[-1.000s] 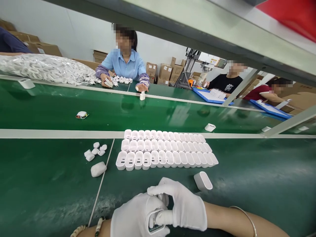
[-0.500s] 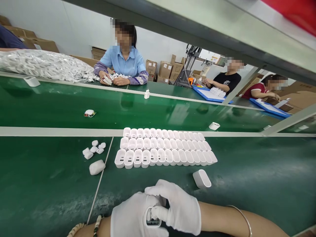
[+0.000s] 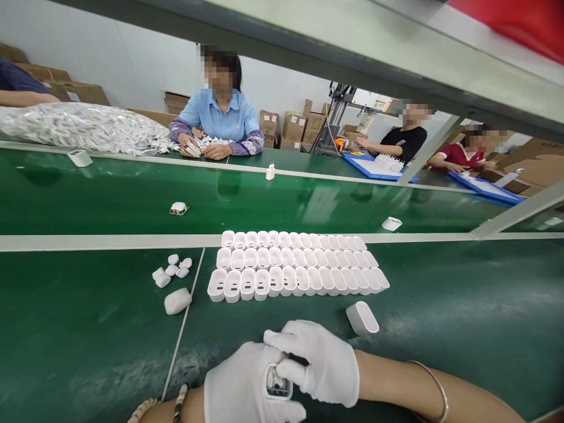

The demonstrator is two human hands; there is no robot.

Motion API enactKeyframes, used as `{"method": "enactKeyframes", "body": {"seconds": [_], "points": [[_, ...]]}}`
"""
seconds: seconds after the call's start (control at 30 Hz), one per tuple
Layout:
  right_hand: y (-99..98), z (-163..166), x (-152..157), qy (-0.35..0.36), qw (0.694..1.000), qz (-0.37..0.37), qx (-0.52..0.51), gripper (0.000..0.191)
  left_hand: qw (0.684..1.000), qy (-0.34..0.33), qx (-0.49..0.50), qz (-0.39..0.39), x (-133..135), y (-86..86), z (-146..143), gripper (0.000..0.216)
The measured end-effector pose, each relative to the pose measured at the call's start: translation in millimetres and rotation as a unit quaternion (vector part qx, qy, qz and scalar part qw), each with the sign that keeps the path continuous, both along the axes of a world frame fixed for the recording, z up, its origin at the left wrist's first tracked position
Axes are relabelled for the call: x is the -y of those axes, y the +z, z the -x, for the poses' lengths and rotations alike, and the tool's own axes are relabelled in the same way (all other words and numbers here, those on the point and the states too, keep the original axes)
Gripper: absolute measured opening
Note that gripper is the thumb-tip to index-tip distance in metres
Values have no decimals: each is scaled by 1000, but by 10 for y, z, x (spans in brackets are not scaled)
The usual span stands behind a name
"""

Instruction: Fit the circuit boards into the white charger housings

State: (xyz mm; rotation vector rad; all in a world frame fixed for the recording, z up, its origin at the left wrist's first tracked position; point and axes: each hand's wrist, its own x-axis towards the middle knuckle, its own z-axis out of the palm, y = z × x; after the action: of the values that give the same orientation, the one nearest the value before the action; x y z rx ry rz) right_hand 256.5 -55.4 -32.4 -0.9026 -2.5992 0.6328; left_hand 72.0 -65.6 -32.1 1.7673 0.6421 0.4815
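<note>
My left hand (image 3: 247,385), in a white glove, is closed around a white charger housing (image 3: 287,389). The open end of this housing faces me and shows a circuit board with components inside. My right hand (image 3: 319,361), gloved too, has its thumb at the housing's rim and its other fingers reaching over my left fingers; a gap shows between thumb and forefinger. Beyond my hands stand three rows of white housings (image 3: 218,285), openings up, some with small slots in the bottom. A single housing (image 3: 363,317) lies tilted just right of them.
Several small white lumps (image 3: 171,270) and a larger white block (image 3: 178,301) lie left. Behind the rail (image 3: 88,242), a green belt (image 3: 273,202) carries a circuit board (image 3: 179,208), a plug charger (image 3: 270,171) and housings. Co-workers sit across; a metal beam (image 3: 352,59) crosses overhead.
My right thumb has drawn back from inside the housing to its rim. Pieces on the belt have shifted right. The view has tilted slightly.
</note>
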Motion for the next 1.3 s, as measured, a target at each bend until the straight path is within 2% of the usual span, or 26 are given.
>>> {"method": "enactKeyframes", "body": {"seconds": [0.1,0.17,0.27,0.37,0.5,0.63,0.83,1.03,1.3], "points": [[-43,45,-1,-37,999,-17,-9,32,1000,13,-8,12,0,22,-10,26],[-78,63,-28,-34,996,13,-77,36,1000,17,-16,21,-2,31,-1,31],[-103,58,-79,2,977,76,-200,40,999,14,-26,39,-3,7,16,38],[-60,35,-102,6,966,117,-231,33,998,26,-33,47,-1,-64,15,39],[20,24,-77,-8,967,162,-194,30,997,42,-29,54,-10,-126,-4,39],[4,38,-42,-33,967,185,-171,34,997,31,-14,69,-23,-110,-10,42],[-3,50,-37,-25,979,141,-142,36,994,9,50,97,-30,-96,-20,35],[40,51,-29,-26,994,87,-58,31,995,14,43,89,-15,-10,-41,29],[193,106,-74,-2,995,98,11,15,995,29,22,93,7,-58,-53,22]]}}
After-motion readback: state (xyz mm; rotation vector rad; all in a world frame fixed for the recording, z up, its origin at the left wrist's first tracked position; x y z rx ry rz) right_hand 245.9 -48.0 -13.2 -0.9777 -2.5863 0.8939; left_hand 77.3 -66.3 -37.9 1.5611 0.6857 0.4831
